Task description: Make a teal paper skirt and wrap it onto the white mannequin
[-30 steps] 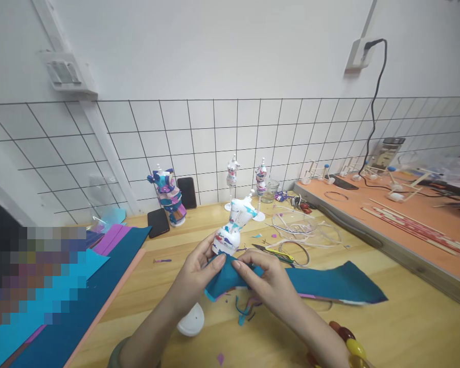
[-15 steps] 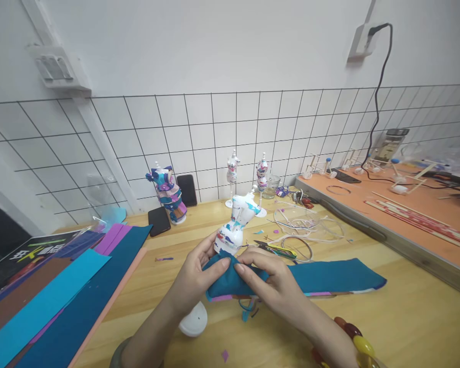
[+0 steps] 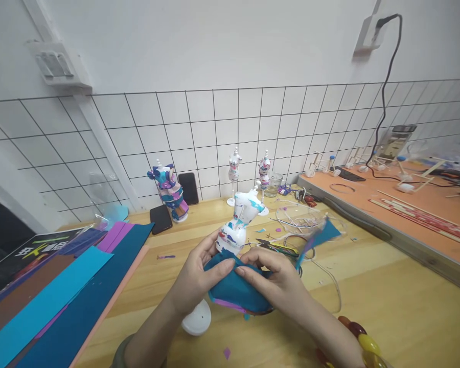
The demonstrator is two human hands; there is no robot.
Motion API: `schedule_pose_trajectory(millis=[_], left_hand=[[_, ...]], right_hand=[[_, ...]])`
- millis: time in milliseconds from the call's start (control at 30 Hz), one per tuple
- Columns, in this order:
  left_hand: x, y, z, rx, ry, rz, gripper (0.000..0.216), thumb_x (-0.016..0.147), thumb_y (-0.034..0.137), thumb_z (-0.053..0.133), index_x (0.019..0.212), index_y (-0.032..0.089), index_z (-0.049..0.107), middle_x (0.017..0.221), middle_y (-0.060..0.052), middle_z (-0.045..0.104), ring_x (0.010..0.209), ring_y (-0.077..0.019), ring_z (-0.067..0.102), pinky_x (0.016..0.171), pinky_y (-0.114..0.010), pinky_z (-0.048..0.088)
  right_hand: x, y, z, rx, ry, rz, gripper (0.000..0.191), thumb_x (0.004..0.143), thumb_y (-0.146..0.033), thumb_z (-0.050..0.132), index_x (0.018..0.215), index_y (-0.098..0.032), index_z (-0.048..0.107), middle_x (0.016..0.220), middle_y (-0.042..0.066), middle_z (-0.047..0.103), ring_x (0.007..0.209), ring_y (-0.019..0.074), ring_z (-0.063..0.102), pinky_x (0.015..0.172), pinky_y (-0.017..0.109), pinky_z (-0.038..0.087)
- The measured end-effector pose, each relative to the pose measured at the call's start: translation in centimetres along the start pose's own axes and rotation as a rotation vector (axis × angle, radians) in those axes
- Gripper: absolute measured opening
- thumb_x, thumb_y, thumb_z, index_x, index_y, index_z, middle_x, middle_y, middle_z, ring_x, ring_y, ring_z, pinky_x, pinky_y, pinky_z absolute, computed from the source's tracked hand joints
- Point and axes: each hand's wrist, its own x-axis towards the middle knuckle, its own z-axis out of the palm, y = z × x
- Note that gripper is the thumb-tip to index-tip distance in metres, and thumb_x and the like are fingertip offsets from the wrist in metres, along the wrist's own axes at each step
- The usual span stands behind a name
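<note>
Both hands work over a light wooden table (image 3: pixel 387 301). My left hand (image 3: pixel 197 273) pinches a teal felt strip (image 3: pixel 233 289) against the base of a small white mannequin bust (image 3: pixel 239 225) splashed with paint. My right hand (image 3: pixel 270 278) also grips the strip, fingers closed on its gathered folds. The strip's far end (image 3: pixel 322 234) is lifted off the table and blurred. A purple edge shows under the felt.
Coloured felt sheets (image 3: pixel 61 296) lie at left. A white round lid (image 3: pixel 197 319) sits by my left wrist. Dressed mini mannequins (image 3: pixel 170 191), two phones (image 3: pixel 161 219), scissors (image 3: pixel 278 248), wire hoops (image 3: pixel 302 220) stand behind. An orange board (image 3: pixel 406 209) with sticks fills the right.
The teal strip, flat on the table to the right before, is now bunched between my hands with its free end swung up. The camera tilted slightly.
</note>
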Motion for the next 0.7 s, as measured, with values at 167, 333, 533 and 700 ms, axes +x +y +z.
schedule_pose_trajectory(millis=[167,333,533,700], left_hand=[[-0.01,0.05,0.08,0.036,0.031,0.020,0.063,0.076,0.024,0.066,0.133,0.025,0.039,0.131,-0.004,0.052,0.120,-0.0218,0.045,0.098,-0.028,0.037],[0.13,0.18,0.15,0.052,0.045,0.016,0.060,0.077,0.025,0.065,0.132,0.024,0.040,0.129,-0.004,0.053,0.120,-0.0219,0.045,0.098,-0.029,0.038],[-0.07,0.19,-0.03,0.074,0.021,0.009,0.062,0.077,0.026,0.064,0.134,0.024,0.038,0.132,-0.005,0.051,0.121,-0.0228,0.044,0.100,-0.031,0.036],[-0.02,0.03,-0.23,0.097,0.016,0.009,0.065,0.076,0.026,0.065,0.134,0.024,0.037,0.135,-0.006,0.048,0.123,-0.0245,0.042,0.102,-0.033,0.035]], right_hand=[[0.02,0.01,0.09,0.012,-0.013,0.006,0.004,0.080,-0.021,0.061,0.078,-0.019,0.060,0.068,0.000,0.062,0.061,0.0118,0.055,0.057,0.022,0.043],[0.12,-0.35,-0.15,0.050,-0.056,-0.022,0.009,0.083,-0.019,0.056,0.076,-0.017,0.060,0.070,0.002,0.061,0.066,0.0125,0.055,0.060,0.023,0.043],[0.13,-0.47,-0.29,0.085,-0.074,-0.073,0.012,0.085,-0.016,0.053,0.077,-0.016,0.063,0.070,0.002,0.062,0.066,0.0123,0.055,0.061,0.023,0.043],[0.09,-0.26,-0.10,0.072,-0.022,-0.026,0.008,0.082,-0.019,0.058,0.076,-0.017,0.063,0.070,0.002,0.065,0.064,0.0119,0.058,0.060,0.022,0.045]])
